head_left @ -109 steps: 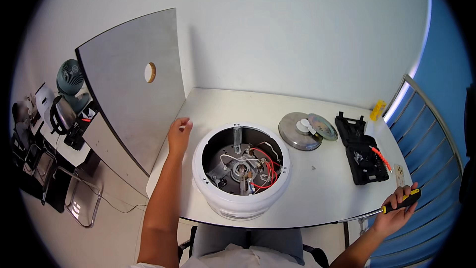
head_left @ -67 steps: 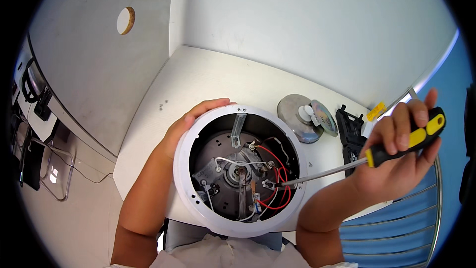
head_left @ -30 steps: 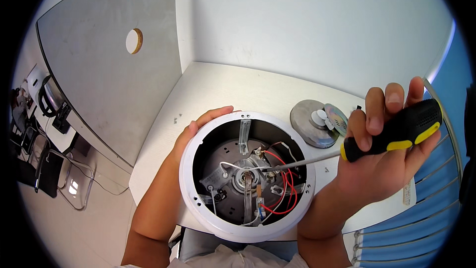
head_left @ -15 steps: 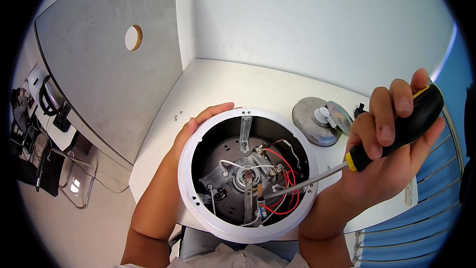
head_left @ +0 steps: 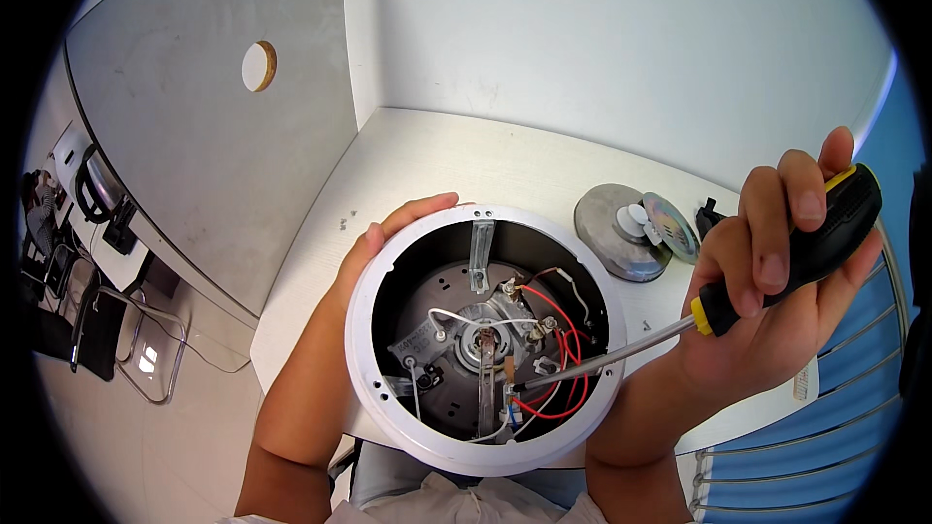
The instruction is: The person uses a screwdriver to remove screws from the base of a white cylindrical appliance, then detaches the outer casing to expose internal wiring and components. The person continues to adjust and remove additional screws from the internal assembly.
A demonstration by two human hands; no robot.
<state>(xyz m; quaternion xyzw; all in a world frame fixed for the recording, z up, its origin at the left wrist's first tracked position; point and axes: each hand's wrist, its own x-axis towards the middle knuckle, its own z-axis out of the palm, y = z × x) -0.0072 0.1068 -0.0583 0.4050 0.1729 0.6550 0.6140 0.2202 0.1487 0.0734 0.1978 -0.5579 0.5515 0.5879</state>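
Note:
A round white appliance housing [head_left: 388,432] sits open at the table's front, showing a dark metal base, brackets, red and white wires [head_left: 573,393]. My left hand [head_left: 383,233] wraps round its upper-left side. In my right hand [head_left: 762,262] is a screwdriver with a black and yellow handle [head_left: 830,223], held above the housing's right side. Its long shaft slants down leftward to a small terminal block [head_left: 513,396] beside the red wires; whether the tip touches is unclear. Behind the housing lies a round steel plate [head_left: 602,233] with a shiny disc [head_left: 670,223] on it.
A grey partition [head_left: 175,136] borders the white table [head_left: 437,155] on the left, with a wall behind. Small metal bits lie left of the housing. A black case is mostly hidden behind my right hand. A metal railing stands right; a kettle and chair are far left.
Both hands have come onto or over the housing. The screwdriver has risen from the table's front right; its shaft has since shifted lower, toward the terminal block beside the red wires.

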